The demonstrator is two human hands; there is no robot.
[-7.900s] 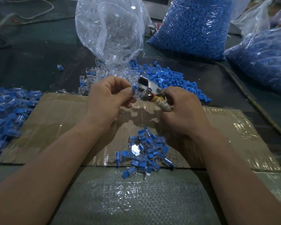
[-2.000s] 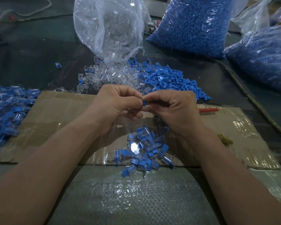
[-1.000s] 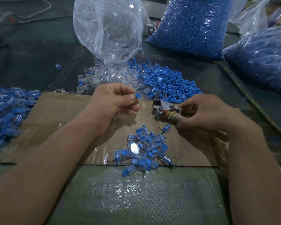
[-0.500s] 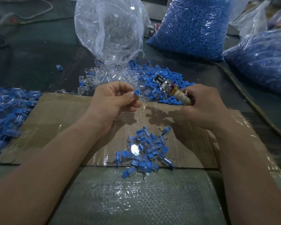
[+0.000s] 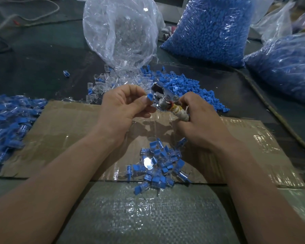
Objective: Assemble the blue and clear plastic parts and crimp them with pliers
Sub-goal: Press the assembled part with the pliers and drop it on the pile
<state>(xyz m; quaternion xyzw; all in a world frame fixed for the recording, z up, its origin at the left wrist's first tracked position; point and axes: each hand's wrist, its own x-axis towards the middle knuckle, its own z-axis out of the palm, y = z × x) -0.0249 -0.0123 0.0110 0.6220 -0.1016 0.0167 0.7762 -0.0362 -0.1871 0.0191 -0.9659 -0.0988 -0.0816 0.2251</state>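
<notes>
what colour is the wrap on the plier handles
Pale yellowish-cream on the pliers in the right hand, seen from the head view.

We find open cardboard (image 5: 63, 131) left of our hands; assembled pieces (image 5: 158, 164) crowd the near edge, loose blue parts (image 5: 188, 87) and bags (image 5: 208, 27) block the far worktop.

Both forearms enter from the lower corners of the frame bare to the wrists, with no sleeve reaching them, and the left hand (image 5: 125, 106) and right hand (image 5: 199, 124) wear no gloves, rings, watch or bands.
</notes>
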